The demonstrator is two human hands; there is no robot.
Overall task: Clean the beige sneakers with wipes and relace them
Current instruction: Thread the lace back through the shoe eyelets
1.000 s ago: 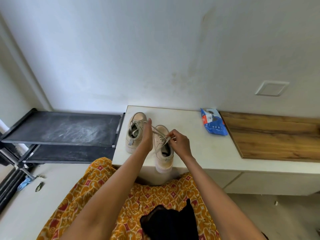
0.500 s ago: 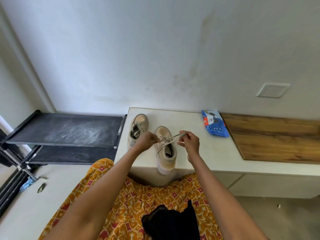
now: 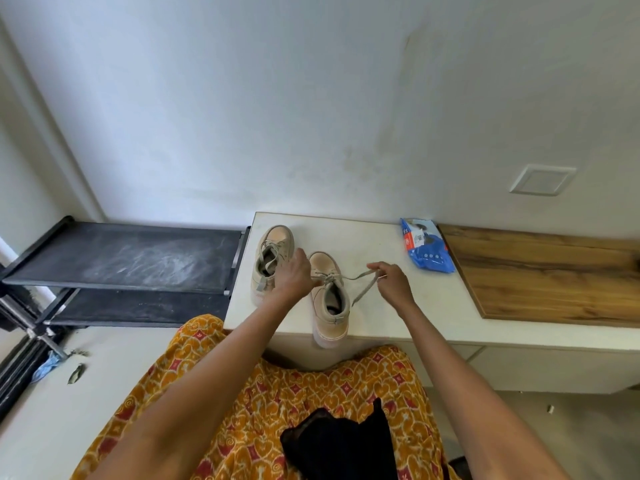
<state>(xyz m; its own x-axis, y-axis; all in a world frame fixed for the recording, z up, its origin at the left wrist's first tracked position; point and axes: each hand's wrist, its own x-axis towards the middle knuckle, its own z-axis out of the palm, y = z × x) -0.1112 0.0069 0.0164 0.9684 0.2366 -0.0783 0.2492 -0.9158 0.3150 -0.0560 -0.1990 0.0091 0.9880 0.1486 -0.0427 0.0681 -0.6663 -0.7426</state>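
Two beige sneakers stand side by side on a white counter (image 3: 374,320), toes toward the wall. The right sneaker (image 3: 328,299) has its heel over the front edge; the left sneaker (image 3: 272,258) sits further back. My left hand (image 3: 293,278) rests between them at the right sneaker's lacing, pinching one lace end. My right hand (image 3: 393,282) is off to that shoe's right, pinching the other lace (image 3: 362,284), which runs taut to the eyelets with a tail hanging down. A blue wipes pack (image 3: 427,249) lies at the back right.
A wooden board (image 3: 550,275) covers the counter's right part. A black two-tier rack (image 3: 121,258) stands left of the counter. The wall rises right behind the counter, with a square plate (image 3: 542,180) on it. My patterned orange clothing fills the foreground.
My hands have drawn apart, the right one moving rightward and pulling the lace out longer from the right sneaker. The left hand stays at the lacing.
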